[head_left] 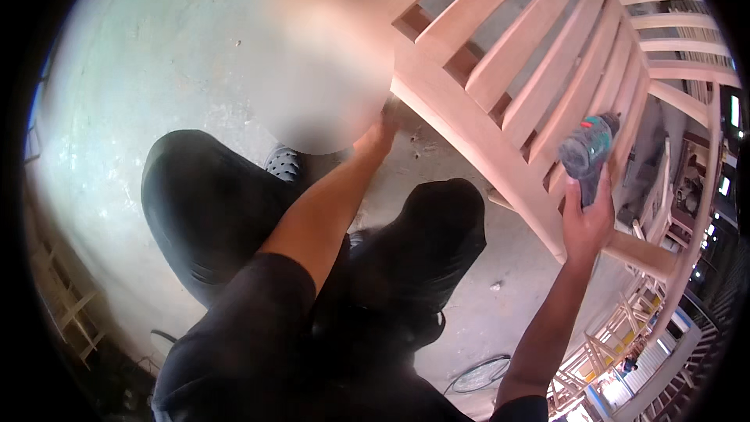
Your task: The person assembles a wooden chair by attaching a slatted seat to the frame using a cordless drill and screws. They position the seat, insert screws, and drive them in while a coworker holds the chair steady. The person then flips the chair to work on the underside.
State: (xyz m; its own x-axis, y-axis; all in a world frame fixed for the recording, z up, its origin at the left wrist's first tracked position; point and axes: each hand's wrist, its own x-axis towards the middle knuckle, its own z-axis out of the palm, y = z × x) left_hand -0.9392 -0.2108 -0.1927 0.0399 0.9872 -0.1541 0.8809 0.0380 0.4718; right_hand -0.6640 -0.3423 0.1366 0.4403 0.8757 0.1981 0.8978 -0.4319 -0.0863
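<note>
Drill (587, 150) stands upright, nose up-left, right hand's (587, 223) grip clamped on its handle.

No packages, labels, signs or screens can be made out.

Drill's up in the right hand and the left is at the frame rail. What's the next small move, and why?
Probably bring the cordless drill down and left toward the spot where the left hand touches the slatted wooden frame. The right hand holds the drill raised over the slats, away from that rail end, and a blur hides part of the left hand, so its grip is unclear.
</note>
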